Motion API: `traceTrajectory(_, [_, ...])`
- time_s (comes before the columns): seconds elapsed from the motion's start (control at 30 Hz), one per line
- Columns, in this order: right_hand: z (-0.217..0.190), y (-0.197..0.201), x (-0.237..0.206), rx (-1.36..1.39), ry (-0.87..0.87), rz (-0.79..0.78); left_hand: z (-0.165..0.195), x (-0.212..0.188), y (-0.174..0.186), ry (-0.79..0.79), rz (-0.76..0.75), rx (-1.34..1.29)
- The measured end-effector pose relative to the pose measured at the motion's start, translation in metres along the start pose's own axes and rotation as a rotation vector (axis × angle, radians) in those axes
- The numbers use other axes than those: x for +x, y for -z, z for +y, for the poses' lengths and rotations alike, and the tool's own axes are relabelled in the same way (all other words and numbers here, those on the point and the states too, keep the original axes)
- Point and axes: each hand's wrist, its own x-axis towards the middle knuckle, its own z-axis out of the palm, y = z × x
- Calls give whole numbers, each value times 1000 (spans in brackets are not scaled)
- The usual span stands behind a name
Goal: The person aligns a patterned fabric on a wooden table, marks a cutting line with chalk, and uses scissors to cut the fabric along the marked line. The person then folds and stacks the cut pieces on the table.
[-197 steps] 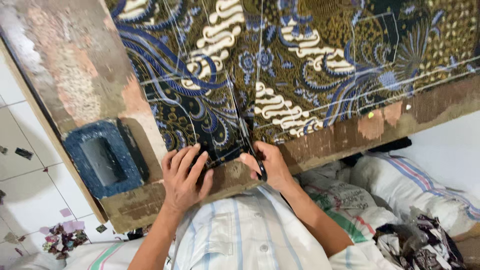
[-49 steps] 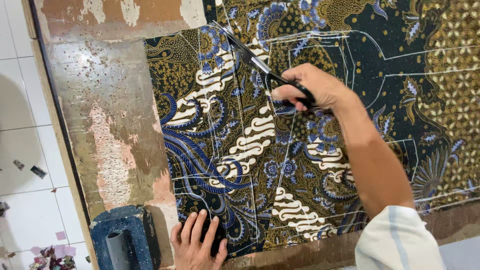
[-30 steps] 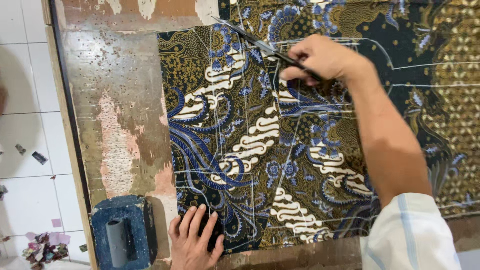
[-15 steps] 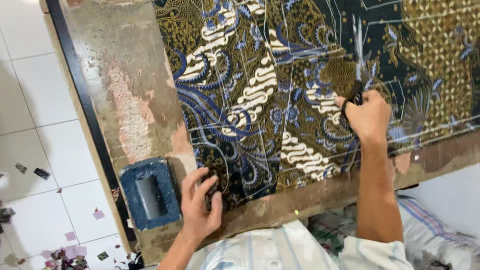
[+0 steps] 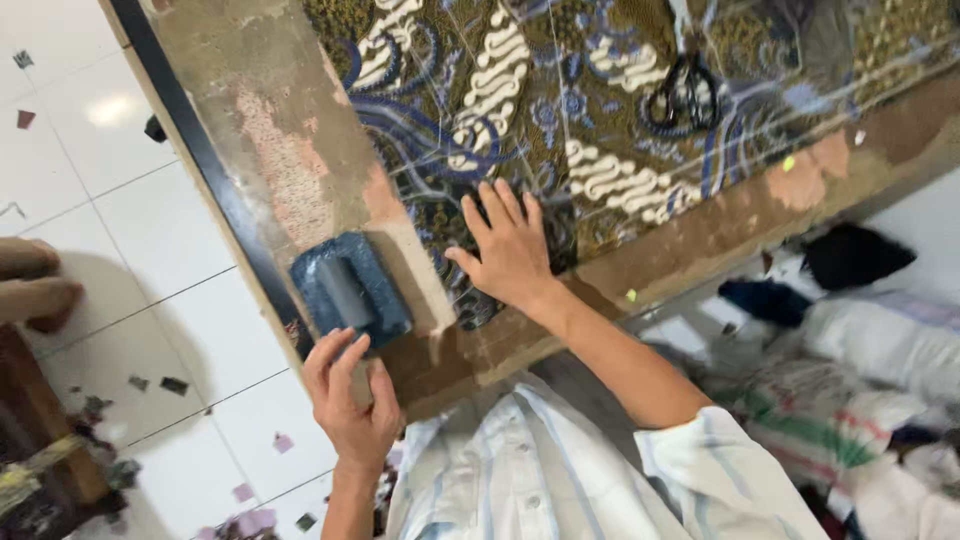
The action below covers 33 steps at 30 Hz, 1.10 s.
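Observation:
A batik cloth [image 5: 560, 110] patterned in brown, blue and white lies spread on a worn wooden table [image 5: 300, 170]. My right hand [image 5: 510, 250] presses flat on the cloth near the table's front edge, fingers spread. My left hand [image 5: 350, 400] rests at the table's edge, its fingertips touching the near end of a dark blue block with a handle [image 5: 350, 290] that sits beside the cloth. Black-handled scissors [image 5: 685, 90] lie loose on the cloth, far to the right of my right hand.
White tiled floor [image 5: 150, 200] with small cloth scraps lies to the left. Another person's feet [image 5: 35, 285] show at the left edge. Sacks and piled cloth [image 5: 860, 330] lie on the floor to the right, below the table.
My right hand has let go of the scissors, which now lie on the cloth, and moved left to press the cloth. My left hand has left the cloth for the blue block.

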Motion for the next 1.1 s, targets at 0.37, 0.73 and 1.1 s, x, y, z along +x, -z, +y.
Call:
traceTrajectory(0.37, [-56,-16,-37,-23,-313,146,-96,21,94,-78,-56,-126])
traceTrajectory(0.73, [-107,-20,-70,109,-716,173,-158,170,89,-417,-544,-323])
traceTrajectory(1.1, [-147,84,-29,140,-519,462,-89,266,-112,-1063,-575,381])
